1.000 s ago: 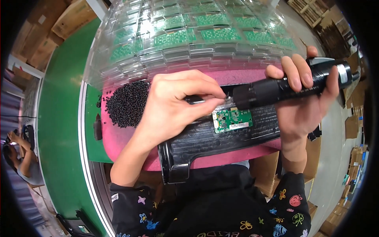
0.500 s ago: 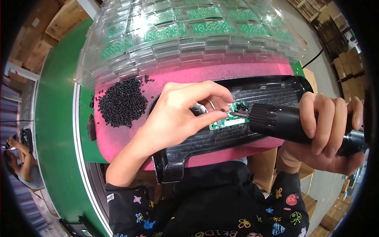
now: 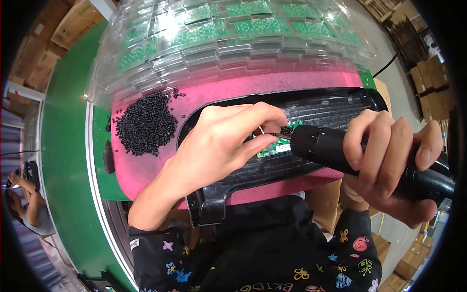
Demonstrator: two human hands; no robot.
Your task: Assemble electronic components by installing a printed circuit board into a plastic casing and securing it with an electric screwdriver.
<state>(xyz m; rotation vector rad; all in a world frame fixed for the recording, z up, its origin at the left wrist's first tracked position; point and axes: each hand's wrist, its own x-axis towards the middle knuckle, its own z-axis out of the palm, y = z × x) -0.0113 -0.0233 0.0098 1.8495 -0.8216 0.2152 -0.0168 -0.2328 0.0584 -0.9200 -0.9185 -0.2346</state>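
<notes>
My left hand (image 3: pixel 214 141) reaches over a black plastic tray (image 3: pixel 335 109), thumb and forefinger pinched on a small black screw (image 3: pixel 274 135). Wrapped in the fingers of my right hand (image 3: pixel 384 155) is a black electric screwdriver (image 3: pixel 321 144), held almost level and pointing left. Its thin metal bit touches or nearly touches the screw at my left fingertips. Below them, in the tray, lies a green circuit board (image 3: pixel 282 148) with a white strip. Several black pieces sit close together at the board's far side, and my left hand hides part of it.
A heap of small black screws (image 3: pixel 146 124) lies on the pink mat (image 3: pixel 146 173) left of the tray. Behind stand stacked clear plastic trays (image 3: pixel 233 51) holding green boards. Cardboard boxes (image 3: pixel 423 80) are at the right. Another person (image 3: pixel 29 204) sits far left.
My right hand has brought the screwdriver left, so its bit now reaches the screw between my left fingertips. My left hand stays nearly in place, still pinching.
</notes>
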